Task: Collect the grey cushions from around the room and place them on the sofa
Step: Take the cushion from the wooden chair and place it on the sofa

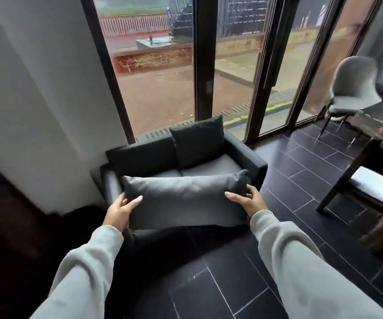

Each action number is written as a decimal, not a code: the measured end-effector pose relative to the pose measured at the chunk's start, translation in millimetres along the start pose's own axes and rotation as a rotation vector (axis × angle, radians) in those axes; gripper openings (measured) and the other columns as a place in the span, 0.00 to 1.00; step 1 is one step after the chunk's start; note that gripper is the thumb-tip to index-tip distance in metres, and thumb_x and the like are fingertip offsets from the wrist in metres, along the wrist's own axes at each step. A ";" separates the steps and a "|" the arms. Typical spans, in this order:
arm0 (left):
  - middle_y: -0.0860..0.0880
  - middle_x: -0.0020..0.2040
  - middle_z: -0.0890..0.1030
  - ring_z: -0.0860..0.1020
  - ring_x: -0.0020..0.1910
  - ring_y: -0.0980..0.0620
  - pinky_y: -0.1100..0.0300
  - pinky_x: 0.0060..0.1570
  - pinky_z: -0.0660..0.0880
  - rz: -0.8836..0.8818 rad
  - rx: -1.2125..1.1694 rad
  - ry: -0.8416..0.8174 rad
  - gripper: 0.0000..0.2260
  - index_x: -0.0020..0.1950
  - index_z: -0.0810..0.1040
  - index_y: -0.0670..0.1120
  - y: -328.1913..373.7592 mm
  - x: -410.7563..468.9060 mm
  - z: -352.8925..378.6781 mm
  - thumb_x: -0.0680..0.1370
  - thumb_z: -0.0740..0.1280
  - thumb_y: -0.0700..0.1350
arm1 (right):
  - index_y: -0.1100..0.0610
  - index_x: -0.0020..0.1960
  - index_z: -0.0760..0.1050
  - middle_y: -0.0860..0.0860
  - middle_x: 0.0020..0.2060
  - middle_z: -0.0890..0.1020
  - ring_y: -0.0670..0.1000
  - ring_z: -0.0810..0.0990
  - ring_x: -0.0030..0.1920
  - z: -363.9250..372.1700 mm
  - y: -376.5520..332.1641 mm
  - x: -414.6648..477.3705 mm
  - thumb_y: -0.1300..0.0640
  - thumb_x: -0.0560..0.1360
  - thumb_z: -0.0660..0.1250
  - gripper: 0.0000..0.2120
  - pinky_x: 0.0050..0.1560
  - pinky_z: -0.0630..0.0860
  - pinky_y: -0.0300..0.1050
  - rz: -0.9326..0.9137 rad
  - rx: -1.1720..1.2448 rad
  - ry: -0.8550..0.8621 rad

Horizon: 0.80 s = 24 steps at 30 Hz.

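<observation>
I hold a grey cushion (185, 199) flat in the air in front of the sofa (246, 155), over its front edge. My left hand (120, 210) grips its left end and my right hand (248, 200) grips its right end. A second, darker grey cushion (198, 140) stands upright against the sofa's backrest on the right seat. The sofa is small, dark with lighter grey seat pads, and stands against the window. The front of its left seat is hidden behind the held cushion.
A white wall (36, 100) rises left of the sofa. Tall glass doors (231, 65) stand behind it. A grey chair (352, 88) and a dark wooden table (379, 137) stand at the right on the dark tiled floor (231, 284).
</observation>
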<state>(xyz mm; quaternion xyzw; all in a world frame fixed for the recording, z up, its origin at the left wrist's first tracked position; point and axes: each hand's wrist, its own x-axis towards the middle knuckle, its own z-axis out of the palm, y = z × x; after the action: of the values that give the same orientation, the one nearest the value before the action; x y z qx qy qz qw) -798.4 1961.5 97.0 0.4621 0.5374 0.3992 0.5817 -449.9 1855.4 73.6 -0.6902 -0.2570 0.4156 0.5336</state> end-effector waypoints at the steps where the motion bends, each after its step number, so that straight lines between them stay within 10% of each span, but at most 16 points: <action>1: 0.51 0.54 0.86 0.85 0.50 0.52 0.57 0.50 0.81 0.004 0.008 0.009 0.17 0.67 0.79 0.48 7.7 20.3 16.8 0.78 0.73 0.43 | 0.46 0.64 0.77 0.51 0.61 0.82 0.51 0.82 0.60 -4.1 -5.8 21.4 0.34 0.49 0.83 0.46 0.68 0.76 0.51 0.008 0.009 0.012; 4: 0.48 0.57 0.85 0.84 0.52 0.56 0.65 0.50 0.77 0.015 0.099 0.001 0.19 0.69 0.77 0.48 25.0 83.6 57.3 0.78 0.74 0.43 | 0.46 0.62 0.75 0.50 0.62 0.81 0.51 0.81 0.62 -13.6 -24.4 86.3 0.34 0.47 0.82 0.46 0.67 0.76 0.49 0.018 0.020 0.056; 14: 0.43 0.65 0.82 0.81 0.63 0.43 0.42 0.68 0.74 -0.073 0.147 -0.157 0.48 0.76 0.72 0.49 37.1 347.7 186.4 0.58 0.80 0.60 | 0.54 0.68 0.77 0.55 0.61 0.84 0.57 0.83 0.62 -22.0 -24.4 312.4 0.41 0.49 0.85 0.50 0.67 0.78 0.58 0.093 0.068 0.231; 24: 0.51 0.56 0.84 0.84 0.52 0.53 0.56 0.50 0.80 -0.174 0.393 -0.498 0.22 0.62 0.77 0.58 -2.1 661.0 355.9 0.72 0.80 0.49 | 0.49 0.65 0.81 0.52 0.62 0.82 0.54 0.81 0.63 -3.8 16.5 523.1 0.49 0.65 0.84 0.29 0.71 0.75 0.58 0.403 0.162 0.502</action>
<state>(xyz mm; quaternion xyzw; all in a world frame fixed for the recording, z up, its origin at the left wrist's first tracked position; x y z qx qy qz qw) -376.2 2557.6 -76.0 0.6014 0.4830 0.1113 0.6267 -174.9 2266.1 -98.4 -0.7634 0.0583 0.3489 0.5405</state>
